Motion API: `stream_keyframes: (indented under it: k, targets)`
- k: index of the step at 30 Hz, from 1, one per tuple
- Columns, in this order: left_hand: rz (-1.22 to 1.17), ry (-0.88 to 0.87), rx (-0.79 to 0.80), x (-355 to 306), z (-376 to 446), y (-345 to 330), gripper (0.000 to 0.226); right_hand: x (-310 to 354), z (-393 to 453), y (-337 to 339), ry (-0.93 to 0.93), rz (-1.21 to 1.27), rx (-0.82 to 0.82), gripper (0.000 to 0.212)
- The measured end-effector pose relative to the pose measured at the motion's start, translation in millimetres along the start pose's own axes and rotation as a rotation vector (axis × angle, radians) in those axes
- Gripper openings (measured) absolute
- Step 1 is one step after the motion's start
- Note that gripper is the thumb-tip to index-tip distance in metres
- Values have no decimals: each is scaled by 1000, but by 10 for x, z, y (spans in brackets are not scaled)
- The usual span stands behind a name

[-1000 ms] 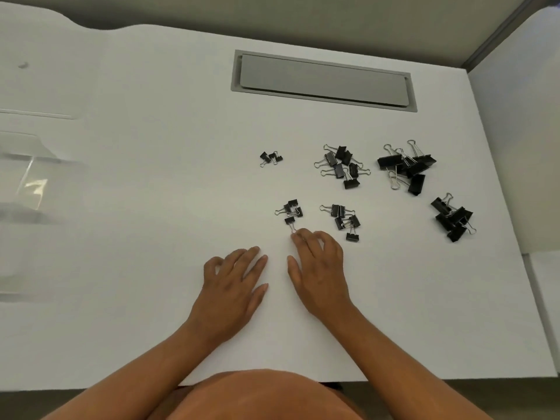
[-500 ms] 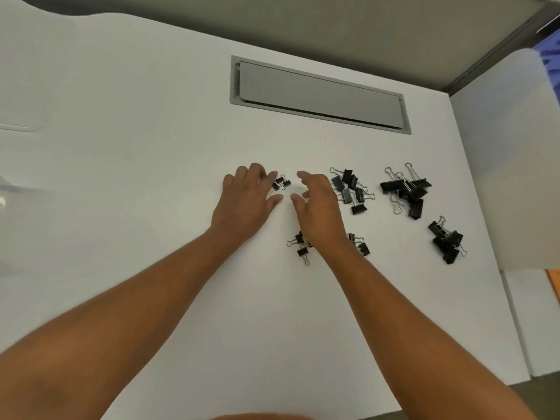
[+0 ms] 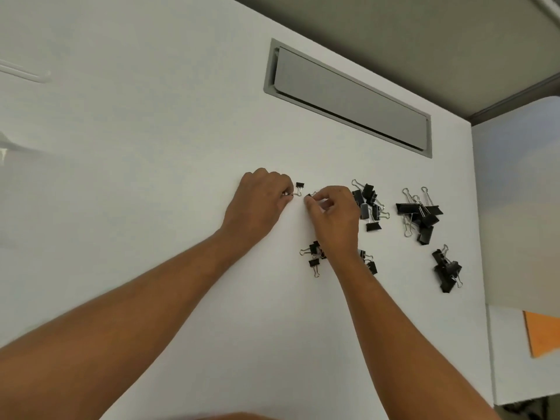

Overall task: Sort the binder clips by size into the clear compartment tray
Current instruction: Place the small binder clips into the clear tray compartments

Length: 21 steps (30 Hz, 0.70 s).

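Observation:
Black binder clips lie in loose groups on the white table (image 3: 151, 165). My left hand (image 3: 260, 201) pinches the wire handle of a tiny clip (image 3: 299, 187). Right beside it, my right hand (image 3: 333, 216) pinches another tiny clip (image 3: 309, 196) between thumb and forefinger. More small clips (image 3: 315, 256) lie under my right wrist, partly hidden by it. Medium clips (image 3: 368, 204) sit to the right of my right hand, large clips (image 3: 421, 213) farther right, and another cluster (image 3: 447, 269) near the table's right edge. The clear tray (image 3: 18, 147) shows only faintly at the far left.
A grey cable flap (image 3: 348, 98) is set into the table behind the clips. A white partition (image 3: 521, 192) stands along the right edge, with an orange sheet (image 3: 542, 334) beyond it.
Both hands reached forward from the near table to the smallest clip group and closed on one clip each. The view tilted and shifted, pushing the tray to the far left.

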<state>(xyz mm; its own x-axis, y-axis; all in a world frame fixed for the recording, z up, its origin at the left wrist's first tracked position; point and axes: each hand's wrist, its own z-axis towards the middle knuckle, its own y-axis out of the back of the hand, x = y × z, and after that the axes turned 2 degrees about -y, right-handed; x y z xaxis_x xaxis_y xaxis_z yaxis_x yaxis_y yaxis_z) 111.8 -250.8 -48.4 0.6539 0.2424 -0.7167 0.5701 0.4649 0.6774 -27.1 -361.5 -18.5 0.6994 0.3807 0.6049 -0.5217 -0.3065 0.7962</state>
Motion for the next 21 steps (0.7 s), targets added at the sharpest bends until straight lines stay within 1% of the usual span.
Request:
stream_keyframes:
  k: [3, 7, 10, 12, 14, 16, 17, 19, 21]
  targets:
    - [-78, 9, -14, 8, -16, 9, 4, -3, -3, 11, 34, -34, -16, 9]
    - [-231, 52, -84, 12, -12, 47, 8, -27, -11, 41, 138, -166, -40, 6]
    - [-380, 157, -121, 6, 12, 117, 18, -23, 9, 85, 122, -232, 30, 8]
    - [-441, 197, -96, 13, 27, 194, 18, -6, -28, 141, 96, -204, 37, 10]
    - [-493, 248, -27, 0, -4, 291, 13, 46, -138, 231, 20, -39, -17, 11]
    - [-547, 332, 3, -63, -116, 370, 7, 145, -291, 313, -139, 237, -95, 12]
    - [-582, 377, -5, -127, -212, 389, 5, 202, -380, 336, -242, 392, -107, 13]
    - [-646, 468, -42, -320, -472, 401, 5, 299, -601, 354, -420, 675, -40, 14]
    - [-691, 552, -78, -549, -792, 416, 8, 357, -866, 374, -511, 899, 78, 15]
